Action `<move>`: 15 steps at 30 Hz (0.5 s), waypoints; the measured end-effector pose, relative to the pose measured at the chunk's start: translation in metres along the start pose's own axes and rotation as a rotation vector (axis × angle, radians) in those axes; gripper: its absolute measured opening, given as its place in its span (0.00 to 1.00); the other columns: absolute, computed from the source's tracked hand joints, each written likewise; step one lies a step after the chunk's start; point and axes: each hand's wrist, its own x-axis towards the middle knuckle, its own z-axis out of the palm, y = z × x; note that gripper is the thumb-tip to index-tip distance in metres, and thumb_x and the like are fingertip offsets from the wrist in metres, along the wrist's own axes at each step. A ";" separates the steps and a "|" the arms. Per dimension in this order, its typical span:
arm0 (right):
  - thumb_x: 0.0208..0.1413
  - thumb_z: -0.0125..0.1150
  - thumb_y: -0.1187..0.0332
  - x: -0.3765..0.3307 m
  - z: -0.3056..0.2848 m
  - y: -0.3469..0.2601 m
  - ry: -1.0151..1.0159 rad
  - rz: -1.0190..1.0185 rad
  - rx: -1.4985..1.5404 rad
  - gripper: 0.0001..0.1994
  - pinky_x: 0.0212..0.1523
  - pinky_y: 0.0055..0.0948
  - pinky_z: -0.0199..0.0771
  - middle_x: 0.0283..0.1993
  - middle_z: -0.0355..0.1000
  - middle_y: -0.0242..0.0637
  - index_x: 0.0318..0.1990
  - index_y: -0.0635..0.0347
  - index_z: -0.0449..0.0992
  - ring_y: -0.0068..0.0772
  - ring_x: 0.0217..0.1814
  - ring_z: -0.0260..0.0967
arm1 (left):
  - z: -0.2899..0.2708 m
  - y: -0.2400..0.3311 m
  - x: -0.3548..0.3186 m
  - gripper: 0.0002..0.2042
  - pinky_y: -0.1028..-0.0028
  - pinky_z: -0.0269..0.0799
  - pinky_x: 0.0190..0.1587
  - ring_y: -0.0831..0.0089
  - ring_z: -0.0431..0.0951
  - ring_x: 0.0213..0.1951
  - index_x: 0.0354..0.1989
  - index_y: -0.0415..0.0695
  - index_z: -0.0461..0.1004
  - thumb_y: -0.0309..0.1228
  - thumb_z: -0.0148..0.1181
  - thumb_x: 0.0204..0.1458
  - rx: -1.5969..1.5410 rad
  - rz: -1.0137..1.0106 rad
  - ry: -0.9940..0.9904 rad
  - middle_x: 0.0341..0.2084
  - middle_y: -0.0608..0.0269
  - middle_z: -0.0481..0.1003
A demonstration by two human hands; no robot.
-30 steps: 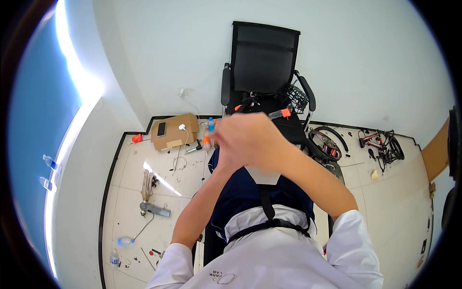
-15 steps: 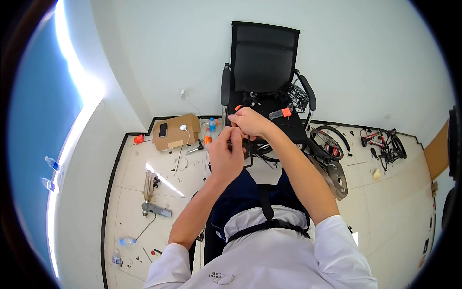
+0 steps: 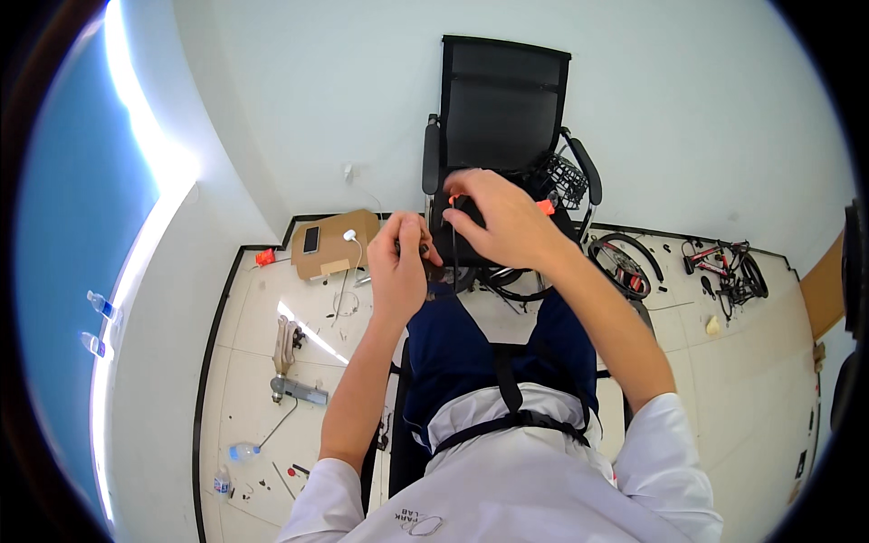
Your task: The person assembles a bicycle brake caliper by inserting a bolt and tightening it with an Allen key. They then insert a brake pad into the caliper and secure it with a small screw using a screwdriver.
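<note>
My left hand (image 3: 399,271) is raised over my knees, its fingers closed round a small dark metal part (image 3: 435,271) that they mostly cover; I cannot tell its kind. Rising from beside this part is a thin dark rod (image 3: 454,253), like a hex key. At the rod's upper end, my right hand (image 3: 498,215) curves with thumb and fingers apart. Whether a fingertip touches the rod is unclear. An orange-ended object (image 3: 454,198) shows between that thumb and the fingers, over the seat of the black mesh chair (image 3: 502,109).
A black wire basket (image 3: 566,181) rests on the chair. Left on the floor are cardboard (image 3: 339,263) with a phone (image 3: 311,239), a grey metal part (image 3: 299,391) and bottles (image 3: 243,452). A bicycle wheel (image 3: 623,264) and a red bicycle frame (image 3: 718,263) lie at the right.
My hands have separated. The right has moved up and to the right, its fingers spreading; the left has shifted left, keeping the dark part. The rod now stands more upright between them.
</note>
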 end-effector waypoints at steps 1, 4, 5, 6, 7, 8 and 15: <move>0.60 0.55 0.62 -0.001 -0.002 -0.002 0.005 0.141 0.060 0.15 0.40 0.30 0.72 0.32 0.75 0.43 0.36 0.71 0.71 0.31 0.34 0.73 | 0.001 0.002 0.001 0.14 0.81 0.62 0.23 0.82 0.70 0.19 0.26 0.38 0.66 0.31 0.44 0.64 0.003 0.035 0.010 0.18 0.68 0.65; 0.60 0.55 0.61 0.007 -0.009 -0.001 -0.140 0.661 0.608 0.14 0.39 0.29 0.73 0.33 0.75 0.41 0.39 0.67 0.71 0.31 0.32 0.72 | 0.004 0.006 -0.001 0.15 0.80 0.64 0.23 0.81 0.71 0.19 0.26 0.37 0.66 0.32 0.43 0.64 0.130 0.124 0.012 0.18 0.66 0.67; 0.60 0.56 0.60 0.010 -0.009 -0.002 -0.181 0.784 0.917 0.14 0.39 0.29 0.72 0.32 0.75 0.40 0.38 0.66 0.72 0.31 0.31 0.72 | 0.011 0.008 -0.002 0.15 0.79 0.65 0.24 0.80 0.71 0.19 0.26 0.37 0.66 0.32 0.42 0.65 0.208 0.151 0.009 0.18 0.65 0.67; 0.60 0.56 0.59 0.014 -0.010 -0.004 -0.221 0.901 1.228 0.14 0.38 0.28 0.72 0.31 0.74 0.39 0.37 0.64 0.72 0.30 0.31 0.72 | 0.016 0.009 -0.003 0.16 0.78 0.66 0.24 0.79 0.72 0.19 0.26 0.37 0.65 0.32 0.41 0.65 0.286 0.177 0.006 0.18 0.65 0.68; 0.60 0.55 0.60 0.017 -0.010 -0.019 -0.096 0.949 1.256 0.12 0.31 0.23 0.67 0.22 0.68 0.30 0.30 0.58 0.70 0.22 0.25 0.66 | 0.017 0.001 -0.003 0.16 0.78 0.65 0.24 0.79 0.73 0.19 0.26 0.36 0.66 0.31 0.39 0.65 0.406 0.258 0.002 0.17 0.63 0.70; 0.60 0.55 0.61 0.017 -0.005 -0.024 -0.010 0.977 1.225 0.12 0.28 0.23 0.63 0.21 0.64 0.27 0.28 0.56 0.68 0.19 0.23 0.62 | 0.020 -0.003 -0.003 0.16 0.78 0.65 0.24 0.79 0.73 0.19 0.26 0.36 0.66 0.31 0.39 0.65 0.413 0.269 0.013 0.17 0.63 0.70; 0.58 0.56 0.66 0.019 0.025 -0.049 0.418 0.947 0.967 0.15 0.16 0.20 0.48 0.16 0.52 0.20 0.21 0.52 0.60 0.12 0.16 0.46 | 0.025 -0.011 -0.005 0.15 0.74 0.66 0.23 0.69 0.75 0.18 0.27 0.38 0.67 0.31 0.38 0.64 0.276 0.225 0.101 0.16 0.58 0.71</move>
